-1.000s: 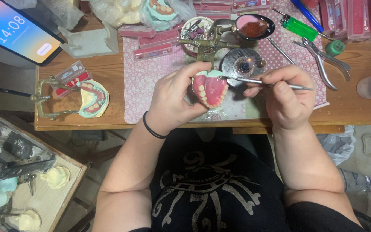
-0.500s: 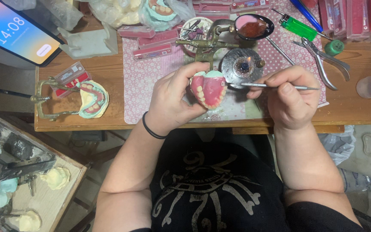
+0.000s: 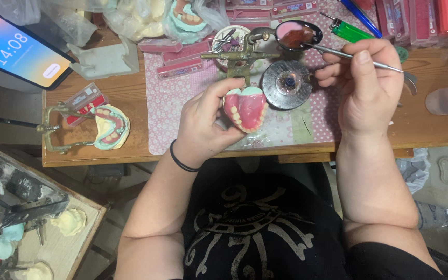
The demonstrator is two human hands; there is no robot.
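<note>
Left hand (image 3: 203, 124): one, fingers wrapped around the pink wax denture, thumb on its near side, held above the tabletop's front edge; a black band circles the wrist
Pink wax denture (image 3: 246, 110): one, a pink arch with a single row of pale teeth, set on a light green cast, tilted up toward the camera
Right hand (image 3: 366, 85): one, fingers pinched shut on the thin metal tool, raised over the right part of the mat, well apart from the denture
Metal tool (image 3: 338, 52): one slim steel rod, running up-left from the right hand, its tip reaching the spoon
Spoon (image 3: 297, 35): one, dark bowl holding red-brown wax, near the back of the mat
Round burner (image 3: 287, 84): one, a dark metal disc just beside the denture on its right
Brass articulator frames: two; one (image 3: 245, 54) stands behind the denture, the other (image 3: 60, 127) lies at the left of the tabletop with a second set of teeth (image 3: 111, 126) in it
Mat (image 3: 169, 106): one, pink with small dots, under the work
Tabletop (image 3: 130, 88): one, brown wood
Lighter (image 3: 352, 32): one, green, at the back right
Pink wax strips (image 3: 178, 61): about three flat bars at the back left of the mat
Phone (image 3: 14, 46): one, screen lit, at the far left
Wooden tray (image 3: 53, 228): one, lower left off the tabletop, with several pale casts; exact count cannot be told
</note>
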